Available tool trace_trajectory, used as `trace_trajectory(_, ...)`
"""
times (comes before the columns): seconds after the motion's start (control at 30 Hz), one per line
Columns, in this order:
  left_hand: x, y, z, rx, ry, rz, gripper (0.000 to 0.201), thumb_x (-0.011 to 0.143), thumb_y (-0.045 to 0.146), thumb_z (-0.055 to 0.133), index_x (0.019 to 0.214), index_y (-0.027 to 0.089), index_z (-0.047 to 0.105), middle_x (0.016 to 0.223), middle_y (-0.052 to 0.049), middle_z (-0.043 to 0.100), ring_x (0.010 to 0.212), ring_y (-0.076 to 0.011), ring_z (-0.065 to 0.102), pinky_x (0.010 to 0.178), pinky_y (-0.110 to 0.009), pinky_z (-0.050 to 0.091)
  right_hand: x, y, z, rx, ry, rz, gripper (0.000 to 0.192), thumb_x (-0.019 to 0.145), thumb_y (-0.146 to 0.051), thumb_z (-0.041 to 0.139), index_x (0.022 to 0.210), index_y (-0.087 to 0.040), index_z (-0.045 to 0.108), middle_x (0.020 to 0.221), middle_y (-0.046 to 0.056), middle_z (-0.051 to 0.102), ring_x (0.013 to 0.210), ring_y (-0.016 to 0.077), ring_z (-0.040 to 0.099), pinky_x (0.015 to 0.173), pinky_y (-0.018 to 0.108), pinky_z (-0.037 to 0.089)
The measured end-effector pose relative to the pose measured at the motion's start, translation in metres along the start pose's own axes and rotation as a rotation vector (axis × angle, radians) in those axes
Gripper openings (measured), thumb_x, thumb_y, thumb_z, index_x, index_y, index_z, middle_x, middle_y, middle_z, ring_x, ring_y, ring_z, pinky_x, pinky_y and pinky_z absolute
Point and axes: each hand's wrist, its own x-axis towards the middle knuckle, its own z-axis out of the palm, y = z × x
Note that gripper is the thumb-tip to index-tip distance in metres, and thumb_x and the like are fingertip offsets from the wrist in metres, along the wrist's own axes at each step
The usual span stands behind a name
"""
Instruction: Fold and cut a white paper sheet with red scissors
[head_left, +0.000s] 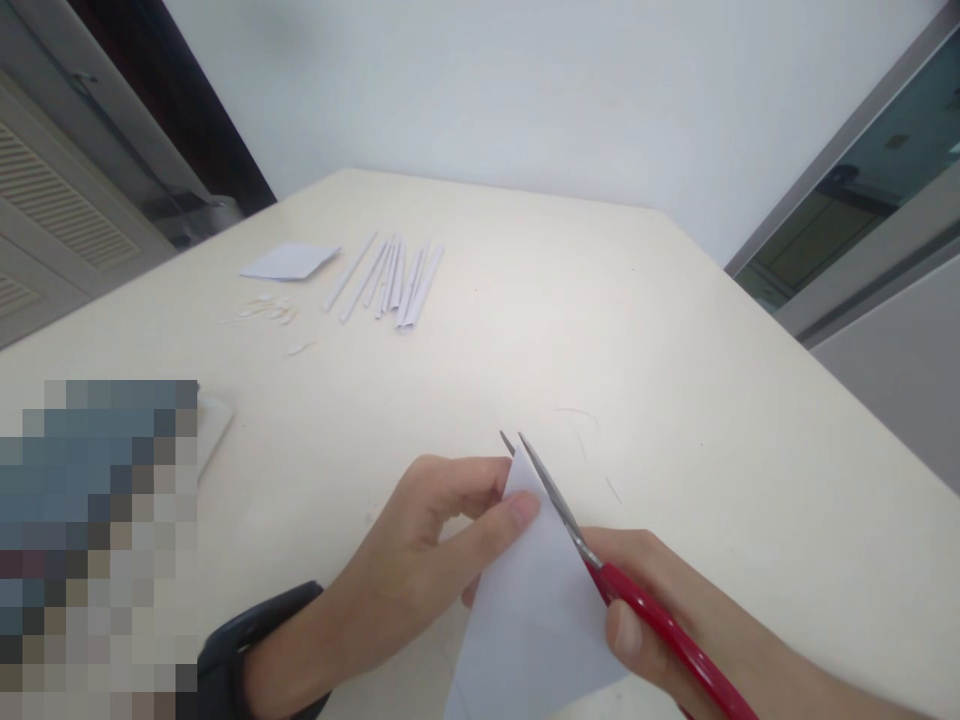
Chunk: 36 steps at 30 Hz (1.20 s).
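Observation:
My left hand [450,545] pinches a folded white sheet of paper [536,610] between thumb and fingers near its pointed upper end. A dark band circles the left wrist. My right hand [652,610] grips a pair of scissors [660,625] with red handles and metal blades. The blades are slightly apart at the tips and lie along the paper's right edge, close to its point. Part of the lower blade is hidden behind the paper, as are some fingers of both hands.
On the cream table [540,330], several thin rolled paper strips [390,280] lie at the back left. Beside them rest a folded white paper [292,261] and a small heap of cotton swabs [270,308]. Thin paper slivers [613,489] are near the scissors. A blurred-out patch covers the lower left.

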Motion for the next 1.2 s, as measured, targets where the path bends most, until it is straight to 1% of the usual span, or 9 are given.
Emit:
trace_trajectory(0.2, 0.001, 0.001, 0.000, 0.018, 0.007, 0.011, 0.031, 0.091, 0.021, 0.050, 0.060, 0.016, 0.053, 0.052, 0.007, 0.043, 0.046, -0.0037, 0.042, 0.041, -0.007, 0.037, -0.001, 0.004, -0.001, -0.015, 0.001, 0.006, 0.031, 0.084, -0.046, 0.054, 0.082, -0.016, 0.059, 0.072, 0.003, 0.052, 0.065, 0.0143, 0.044, 0.054, 0.022, 0.040)
trace_trajectory(0.33, 0.001, 0.000, 0.001, 0.018, 0.006, -0.002, 0.030, 0.091, 0.021, 0.050, 0.061, 0.016, 0.054, 0.052, 0.007, 0.043, 0.046, -0.0038, 0.042, 0.040, -0.007, 0.036, -0.002, 0.010, -0.001, -0.019, -0.028, 0.034, 0.028, 0.088, -0.042, 0.048, 0.088, -0.015, 0.056, 0.074, 0.002, 0.051, 0.063, 0.0131, 0.043, 0.056, 0.022, 0.038)
trace_trajectory(0.53, 0.001, 0.001, 0.001, 0.024, 0.007, -0.008, 0.029, 0.090, 0.021, 0.050, 0.062, 0.016, 0.055, 0.052, 0.006, 0.045, 0.045, -0.0050, 0.042, 0.039, -0.010, 0.037, 0.000, 0.015, 0.000, 0.024, -0.124, 0.009, 0.027, 0.090, -0.040, 0.047, 0.080, -0.016, 0.053, 0.069, -0.001, 0.047, 0.061, 0.0117, 0.043, 0.057, 0.022, 0.037)
trace_trajectory(0.67, 0.000, 0.000, 0.000, 0.034, -0.002, 0.000, 0.027, 0.090, 0.021, 0.050, 0.064, 0.016, 0.056, 0.053, 0.006, 0.046, 0.045, -0.0047, 0.042, 0.038, -0.009, 0.036, -0.002, 0.021, 0.001, 0.038, -0.071, 0.025, 0.023, 0.089, -0.037, 0.047, 0.084, -0.016, 0.053, 0.070, -0.001, 0.047, 0.059, 0.0106, 0.042, 0.054, 0.021, 0.036)
trace_trajectory(0.77, 0.000, 0.000, -0.001, 0.044, 0.003, 0.001, 0.028, 0.090, 0.021, 0.050, 0.063, 0.016, 0.055, 0.052, 0.007, 0.045, 0.044, -0.0046, 0.043, 0.039, -0.010, 0.036, -0.003, 0.023, 0.000, 0.031, -0.087, 0.045, 0.021, 0.089, -0.034, 0.048, 0.084, -0.015, 0.053, 0.068, -0.001, 0.047, 0.058, 0.0103, 0.042, 0.054, 0.021, 0.037)
trace_trajectory(0.93, 0.000, 0.000, 0.000, 0.053, 0.002, 0.002, 0.029, 0.090, 0.022, 0.050, 0.062, 0.016, 0.054, 0.051, 0.007, 0.044, 0.043, -0.0039, 0.043, 0.039, -0.010, 0.036, -0.002, 0.021, 0.001, 0.090, -0.115, 0.042, 0.030, 0.090, -0.043, 0.046, 0.081, -0.015, 0.053, 0.065, -0.002, 0.045, 0.055, 0.0092, 0.041, 0.052, 0.020, 0.037)
trace_trajectory(1.07, 0.002, 0.000, 0.000, 0.028, 0.001, -0.002, 0.028, 0.090, 0.022, 0.050, 0.063, 0.016, 0.055, 0.052, 0.007, 0.044, 0.043, -0.0042, 0.043, 0.038, -0.009, 0.035, -0.002, 0.023, 0.003, 0.113, -0.097, 0.048, 0.036, 0.091, -0.049, 0.042, 0.081, -0.015, 0.052, 0.065, -0.003, 0.043, 0.054, 0.0088, 0.042, 0.052, 0.020, 0.039)
trace_trajectory(1.2, 0.001, 0.001, 0.000, 0.021, -0.004, -0.004, 0.029, 0.090, 0.022, 0.050, 0.062, 0.016, 0.054, 0.051, 0.007, 0.044, 0.044, -0.0042, 0.042, 0.039, -0.009, 0.036, 0.000, 0.022, 0.004, 0.126, -0.118, 0.043, 0.038, 0.090, -0.049, 0.043, 0.077, -0.015, 0.053, 0.062, -0.003, 0.045, 0.052, 0.0081, 0.043, 0.050, 0.019, 0.042)
